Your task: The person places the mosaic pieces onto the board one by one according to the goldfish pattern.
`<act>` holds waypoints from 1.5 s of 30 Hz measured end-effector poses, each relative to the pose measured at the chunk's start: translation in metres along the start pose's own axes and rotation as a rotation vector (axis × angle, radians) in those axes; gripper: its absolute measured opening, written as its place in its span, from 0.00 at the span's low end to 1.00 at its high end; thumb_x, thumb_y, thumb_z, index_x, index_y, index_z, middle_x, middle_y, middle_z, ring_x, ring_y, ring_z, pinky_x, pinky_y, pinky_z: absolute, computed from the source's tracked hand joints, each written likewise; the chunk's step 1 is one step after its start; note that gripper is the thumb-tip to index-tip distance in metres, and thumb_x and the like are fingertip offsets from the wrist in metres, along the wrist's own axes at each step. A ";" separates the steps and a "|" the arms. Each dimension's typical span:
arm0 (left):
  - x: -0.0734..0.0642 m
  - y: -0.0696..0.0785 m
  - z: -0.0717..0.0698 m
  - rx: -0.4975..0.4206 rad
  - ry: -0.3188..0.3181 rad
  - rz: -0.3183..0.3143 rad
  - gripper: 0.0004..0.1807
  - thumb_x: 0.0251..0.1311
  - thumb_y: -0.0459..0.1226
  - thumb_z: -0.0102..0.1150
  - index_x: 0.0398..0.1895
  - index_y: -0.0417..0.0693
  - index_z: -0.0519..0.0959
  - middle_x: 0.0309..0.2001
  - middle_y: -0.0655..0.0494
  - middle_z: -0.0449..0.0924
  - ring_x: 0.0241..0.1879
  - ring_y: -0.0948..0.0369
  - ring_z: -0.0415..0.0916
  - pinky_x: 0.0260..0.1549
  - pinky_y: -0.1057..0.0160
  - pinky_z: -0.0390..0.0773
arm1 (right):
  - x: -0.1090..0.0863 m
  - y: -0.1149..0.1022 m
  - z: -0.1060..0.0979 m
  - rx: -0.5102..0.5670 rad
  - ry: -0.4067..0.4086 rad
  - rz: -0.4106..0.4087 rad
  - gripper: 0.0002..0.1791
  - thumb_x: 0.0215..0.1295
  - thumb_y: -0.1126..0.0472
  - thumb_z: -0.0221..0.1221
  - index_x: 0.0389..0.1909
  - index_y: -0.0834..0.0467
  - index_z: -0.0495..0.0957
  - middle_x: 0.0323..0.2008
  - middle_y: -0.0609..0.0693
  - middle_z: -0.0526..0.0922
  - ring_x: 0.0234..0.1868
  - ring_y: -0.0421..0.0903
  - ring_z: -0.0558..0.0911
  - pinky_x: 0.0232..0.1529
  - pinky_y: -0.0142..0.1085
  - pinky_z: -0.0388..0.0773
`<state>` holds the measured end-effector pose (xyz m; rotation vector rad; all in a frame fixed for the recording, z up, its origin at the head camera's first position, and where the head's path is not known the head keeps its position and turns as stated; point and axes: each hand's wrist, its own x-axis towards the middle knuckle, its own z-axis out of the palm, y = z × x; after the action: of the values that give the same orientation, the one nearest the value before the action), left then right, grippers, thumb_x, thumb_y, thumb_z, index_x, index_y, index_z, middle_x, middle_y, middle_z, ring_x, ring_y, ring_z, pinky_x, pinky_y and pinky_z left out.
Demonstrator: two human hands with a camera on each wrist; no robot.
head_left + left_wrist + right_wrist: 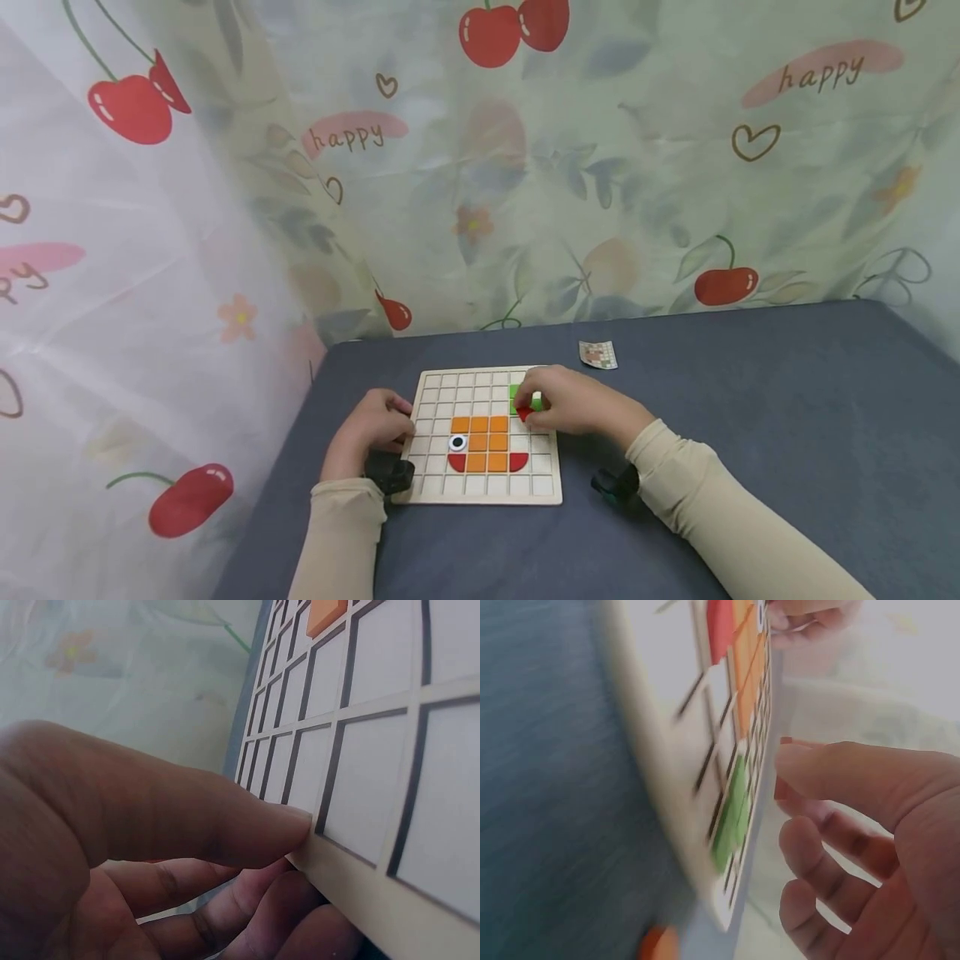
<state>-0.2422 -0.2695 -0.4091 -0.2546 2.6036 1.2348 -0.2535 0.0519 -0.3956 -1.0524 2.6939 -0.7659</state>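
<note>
A pale wooden grid board (435,492) lies on the dark table. My left hand (371,429) holds its left edge, thumb (277,832) on the rim and the other fingers curled below. My right hand (573,400) pinches a small red piece (524,412) between thumb and fingers, over the board's right side. Green tiles (513,392) sit partly hidden behind that hand. Several orange tiles (480,442) fill the middle squares. A round eye piece (457,443) is to their left, with red rounded pieces (518,462) at both ends of the lower orange row.
A small picture card (597,355) rests on the table (750,433) behind the board's right corner. Patterned cloth (525,167) hangs behind and to the left. In the right wrist view, a blurred orange thing (658,945) shows at the bottom edge.
</note>
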 end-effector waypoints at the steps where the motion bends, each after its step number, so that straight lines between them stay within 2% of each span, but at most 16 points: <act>1: 0.000 0.000 0.000 0.001 0.001 -0.001 0.18 0.55 0.28 0.64 0.50 0.34 0.79 0.40 0.41 0.82 0.33 0.52 0.84 0.34 0.53 0.88 | 0.007 -0.003 0.000 0.008 -0.014 -0.004 0.10 0.68 0.64 0.68 0.49 0.57 0.89 0.47 0.48 0.86 0.37 0.42 0.79 0.42 0.35 0.79; 8: 0.003 -0.003 0.003 -0.005 0.003 -0.012 0.17 0.56 0.28 0.64 0.51 0.34 0.79 0.40 0.41 0.82 0.33 0.52 0.84 0.34 0.54 0.88 | 0.055 -0.017 0.010 0.035 -0.080 -0.031 0.07 0.69 0.66 0.68 0.45 0.57 0.90 0.45 0.48 0.87 0.44 0.47 0.82 0.49 0.40 0.82; 17: 0.004 -0.003 0.005 -0.012 0.000 -0.021 0.17 0.55 0.28 0.65 0.50 0.34 0.79 0.38 0.43 0.82 0.33 0.52 0.85 0.34 0.53 0.89 | 0.089 -0.026 0.028 0.042 -0.096 -0.023 0.08 0.67 0.67 0.68 0.44 0.56 0.90 0.44 0.47 0.88 0.46 0.46 0.81 0.54 0.41 0.82; 24: 0.005 -0.003 0.005 -0.008 -0.003 -0.022 0.17 0.56 0.28 0.64 0.50 0.35 0.79 0.38 0.43 0.83 0.34 0.53 0.85 0.34 0.54 0.89 | 0.097 -0.028 0.033 0.033 -0.123 -0.002 0.09 0.67 0.68 0.67 0.43 0.54 0.90 0.43 0.46 0.89 0.45 0.45 0.82 0.55 0.39 0.83; 30: 0.003 0.000 0.003 0.002 0.006 -0.012 0.17 0.56 0.28 0.65 0.50 0.34 0.79 0.38 0.42 0.82 0.34 0.52 0.85 0.34 0.53 0.89 | 0.096 -0.028 0.033 -0.014 -0.085 0.059 0.05 0.70 0.61 0.67 0.42 0.50 0.90 0.39 0.44 0.86 0.41 0.43 0.81 0.49 0.39 0.82; 35: 0.003 0.001 0.002 -0.003 0.002 -0.017 0.17 0.56 0.28 0.64 0.50 0.34 0.79 0.39 0.42 0.82 0.34 0.52 0.85 0.35 0.52 0.89 | 0.097 -0.027 0.036 -0.069 -0.078 0.064 0.04 0.72 0.56 0.67 0.41 0.49 0.90 0.34 0.43 0.85 0.37 0.42 0.80 0.44 0.37 0.80; 45: 0.003 0.000 0.001 0.004 0.001 -0.026 0.16 0.57 0.29 0.64 0.50 0.35 0.79 0.41 0.42 0.82 0.35 0.51 0.85 0.35 0.53 0.88 | 0.101 -0.032 0.039 -0.068 -0.081 0.065 0.05 0.73 0.54 0.67 0.42 0.48 0.90 0.37 0.43 0.86 0.38 0.42 0.81 0.45 0.39 0.81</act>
<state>-0.2446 -0.2689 -0.4102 -0.2874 2.5948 1.2212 -0.2975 -0.0511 -0.4084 -0.9824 2.6880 -0.6108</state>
